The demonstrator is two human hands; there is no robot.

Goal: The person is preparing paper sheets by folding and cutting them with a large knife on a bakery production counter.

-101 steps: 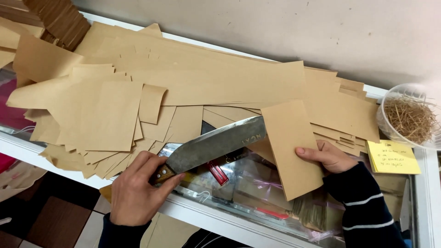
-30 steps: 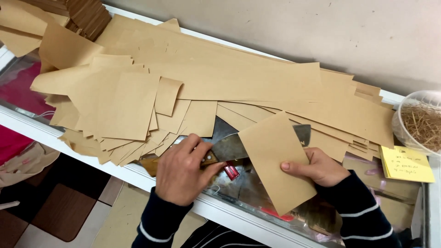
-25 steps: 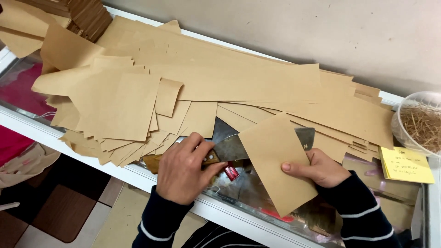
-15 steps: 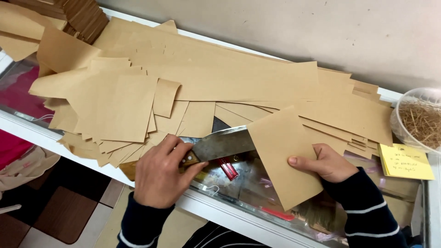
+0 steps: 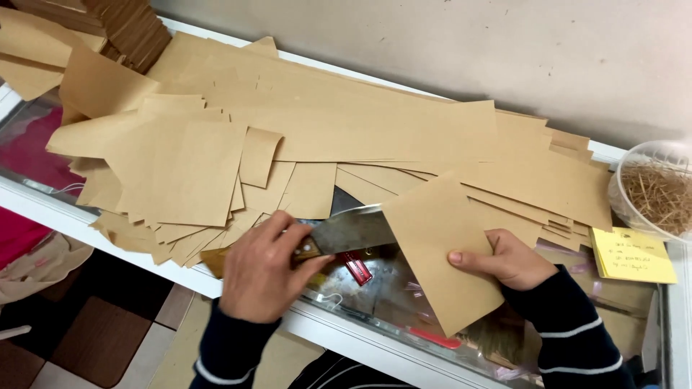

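Brown paper sheet (image 5: 443,252) is held in the right hand (image 5: 508,258); at nine o'clock, the left hand (image 5: 263,270) has its grip clamped on the knife (image 5: 339,234).

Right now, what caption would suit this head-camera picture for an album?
Left hand grips a broad knife slid into a folded brown paper sheet held by the right hand.

Plain beige wall (image 5: 447,57) runs behind a white-framed, glass-topped bench (image 5: 375,338). Below it, floor (image 5: 94,338) laid in dark brown and pale tiles. Lighting even, soft.
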